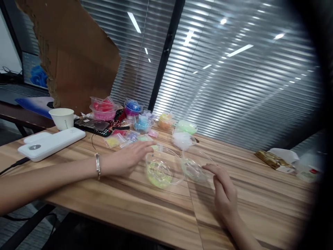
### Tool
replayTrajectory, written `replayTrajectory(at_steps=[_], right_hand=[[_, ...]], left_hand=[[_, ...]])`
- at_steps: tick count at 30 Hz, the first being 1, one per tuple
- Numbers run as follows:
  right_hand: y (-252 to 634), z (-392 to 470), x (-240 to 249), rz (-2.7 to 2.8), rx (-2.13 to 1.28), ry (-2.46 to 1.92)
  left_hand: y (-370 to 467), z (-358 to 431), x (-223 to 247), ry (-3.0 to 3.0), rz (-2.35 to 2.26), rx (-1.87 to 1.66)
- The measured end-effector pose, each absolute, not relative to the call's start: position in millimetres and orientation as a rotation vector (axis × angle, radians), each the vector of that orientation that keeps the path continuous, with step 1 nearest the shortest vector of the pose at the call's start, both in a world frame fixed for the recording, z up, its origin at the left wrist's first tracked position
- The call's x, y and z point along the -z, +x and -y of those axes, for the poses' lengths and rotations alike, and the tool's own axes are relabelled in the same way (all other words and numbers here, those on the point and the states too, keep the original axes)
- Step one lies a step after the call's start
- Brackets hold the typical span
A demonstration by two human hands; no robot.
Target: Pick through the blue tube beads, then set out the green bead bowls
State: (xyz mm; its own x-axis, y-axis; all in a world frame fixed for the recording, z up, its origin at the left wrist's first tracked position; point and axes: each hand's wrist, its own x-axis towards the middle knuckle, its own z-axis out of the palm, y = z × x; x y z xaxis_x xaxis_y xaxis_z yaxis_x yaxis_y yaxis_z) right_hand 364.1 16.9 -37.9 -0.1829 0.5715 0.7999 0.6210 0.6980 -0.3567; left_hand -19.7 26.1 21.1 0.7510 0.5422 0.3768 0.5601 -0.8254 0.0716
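Observation:
A clear plastic bowl (153,178) with yellow-green bits in the bottom sits on the table between my hands. My left hand (130,156), with a silver bracelet at its wrist, lies low beside this bowl. Its fingers stretch toward the bowl's far left rim, close to a small clear bag (158,148); whether they touch it I cannot tell. To the right stands a second clear bowl (194,168) with a little pale stuff in it. My right hand (225,194) points its index finger to that bowl's right rim, seemingly touching it, with thumb and finger apart.
Behind are tubs of pink (102,109), blue (133,107), orange (165,121) and white material (182,140), with small packets (114,140) in front. At left are a white power bank (56,142), a paper cup (62,118) and cardboard (80,52). A tissue pack (274,161) lies right.

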Motion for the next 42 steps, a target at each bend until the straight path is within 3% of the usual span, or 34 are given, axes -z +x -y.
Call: replayTrajectory(at_steps=[5, 13, 21, 27, 36, 42], right_hand=[[349, -20, 40, 1.748, 0.005, -0.989], [344, -21, 41, 1.760, -0.080, -0.995], [345, -15, 38, 1.787, -0.112, -0.945], [343, -13, 39, 1.863, -0.127, -0.920], [322, -3, 33, 1.943, -0.168, -0.876], [314, 9, 28, 2.013, 0.263, -0.830]], left_hand=[[-37, -93, -21, -2.896, 1.239, 0.871], [10, -167, -4, -3.184, 1.097, 0.509], [40, -181, 4, -3.097, 1.107, 0.684], [1, -150, -17, -2.613, 1.122, 1.378], [-38, -43, -16, -2.473, 1.013, 1.400], [-29, -22, -23, -2.506, 1.102, 1.437]])
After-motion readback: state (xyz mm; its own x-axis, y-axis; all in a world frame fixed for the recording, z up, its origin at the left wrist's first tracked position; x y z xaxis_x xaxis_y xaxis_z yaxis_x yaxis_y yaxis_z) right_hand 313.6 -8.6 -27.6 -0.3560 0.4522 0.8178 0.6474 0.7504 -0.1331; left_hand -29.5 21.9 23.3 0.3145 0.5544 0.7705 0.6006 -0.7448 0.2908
